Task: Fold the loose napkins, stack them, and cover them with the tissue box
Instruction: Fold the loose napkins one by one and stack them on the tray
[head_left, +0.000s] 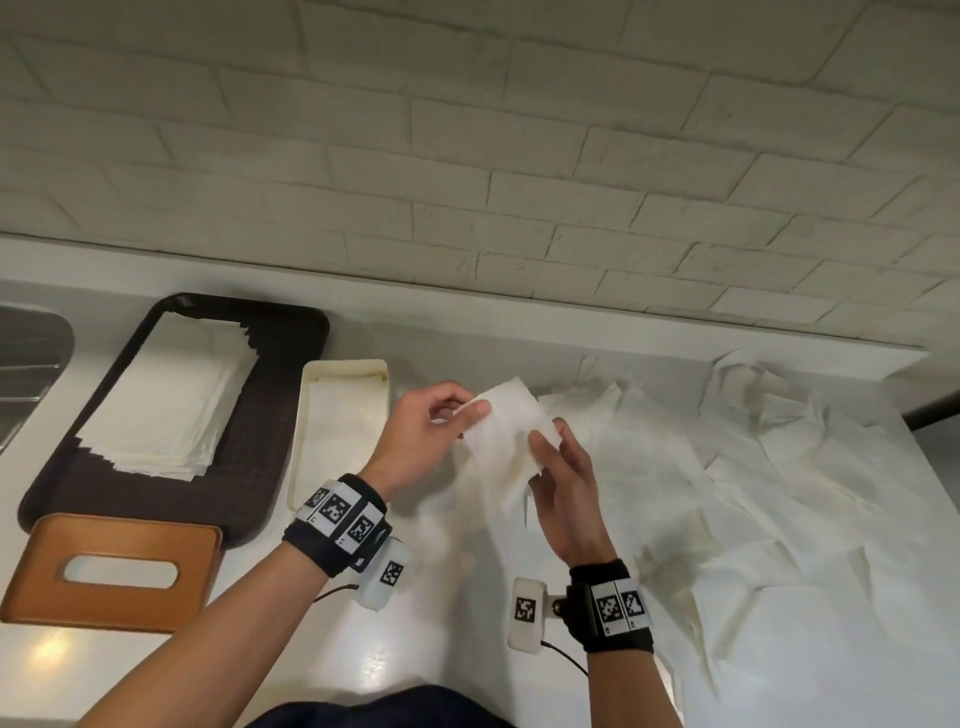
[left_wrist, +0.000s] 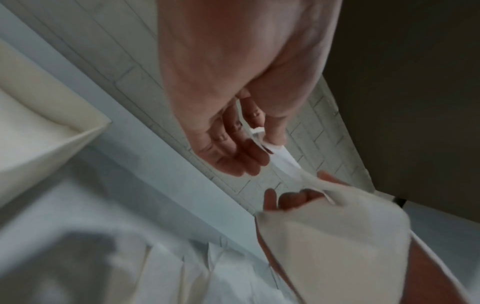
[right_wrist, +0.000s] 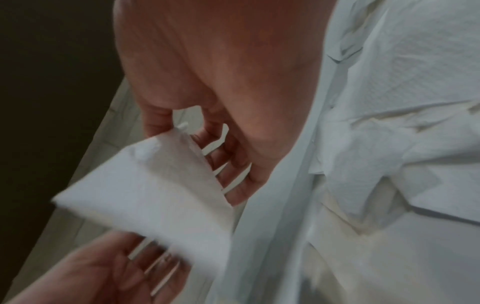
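We see a white counter (head_left: 447, 582) running along a pale brick wall. On it, from our left, lie a dark tray (head_left: 291, 415) bearing a stack of folded napkins (head_left: 166, 405), a brown tissue box cover (head_left: 114, 569) at the near edge overlapping the tray's corner, and a cream open box (head_left: 345, 371) just beside the tray, with what may be tissues inside. To our right, loose napkins (head_left: 779, 493) sprawl in a crumpled, overlapping heap.

Dim, soft light — wrist views blurred, edges warped.
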